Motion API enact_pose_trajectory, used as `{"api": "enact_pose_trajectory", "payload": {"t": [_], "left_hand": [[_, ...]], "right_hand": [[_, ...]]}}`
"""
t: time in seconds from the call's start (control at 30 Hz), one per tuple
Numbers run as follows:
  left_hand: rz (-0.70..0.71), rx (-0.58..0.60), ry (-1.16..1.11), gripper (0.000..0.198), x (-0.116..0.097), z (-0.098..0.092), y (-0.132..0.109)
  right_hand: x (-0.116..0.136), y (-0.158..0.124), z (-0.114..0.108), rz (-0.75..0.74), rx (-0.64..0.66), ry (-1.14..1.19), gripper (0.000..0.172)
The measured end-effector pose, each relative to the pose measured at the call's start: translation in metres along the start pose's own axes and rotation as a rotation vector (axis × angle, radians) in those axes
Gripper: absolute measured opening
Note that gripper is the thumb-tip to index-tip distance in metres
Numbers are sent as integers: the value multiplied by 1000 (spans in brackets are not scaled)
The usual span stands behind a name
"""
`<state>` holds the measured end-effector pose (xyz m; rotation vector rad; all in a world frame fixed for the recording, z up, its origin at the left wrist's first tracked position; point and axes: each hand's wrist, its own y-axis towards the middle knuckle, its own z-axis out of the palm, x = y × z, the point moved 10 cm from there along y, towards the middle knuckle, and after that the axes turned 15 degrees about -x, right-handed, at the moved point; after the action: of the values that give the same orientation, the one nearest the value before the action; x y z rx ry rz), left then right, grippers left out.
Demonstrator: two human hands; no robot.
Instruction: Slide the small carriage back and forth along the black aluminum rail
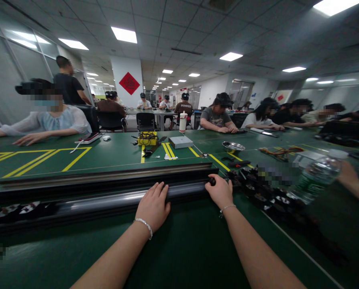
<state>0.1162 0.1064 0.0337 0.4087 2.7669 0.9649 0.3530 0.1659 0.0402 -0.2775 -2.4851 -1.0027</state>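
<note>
A long shiny black tube (107, 203) lies crosswise on the green table in front of me, along a dark channel-like rail. My left hand (153, 206) rests over the tube, its fingers stretched out flat and its thumb apart. At the tube's right end, my right hand (221, 192) is closed, thumb and forefinger around a small black round part (212, 181). Whether that part is joined to the tube cannot be seen. Metal pieces (30, 207) sit in the dark rail at far left. Just behind runs a second long black rail (113, 175).
Right of my hands lies a pile of black parts (258, 188), beside a clear bottle (316, 176) and another person's hand (349, 172). Further back stand a metal bowl (233, 146), a grey box (181, 141), a yellow box (147, 138) and a white cup (183, 122). People sit around.
</note>
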Motion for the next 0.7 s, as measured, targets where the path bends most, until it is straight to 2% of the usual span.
{"api": "enact_pose_trajectory", "payload": {"t": [0.7], "left_hand": [[1, 6, 20, 51, 1, 1, -1]], "right_hand": [[0, 0, 0, 4, 2, -13, 31]]}}
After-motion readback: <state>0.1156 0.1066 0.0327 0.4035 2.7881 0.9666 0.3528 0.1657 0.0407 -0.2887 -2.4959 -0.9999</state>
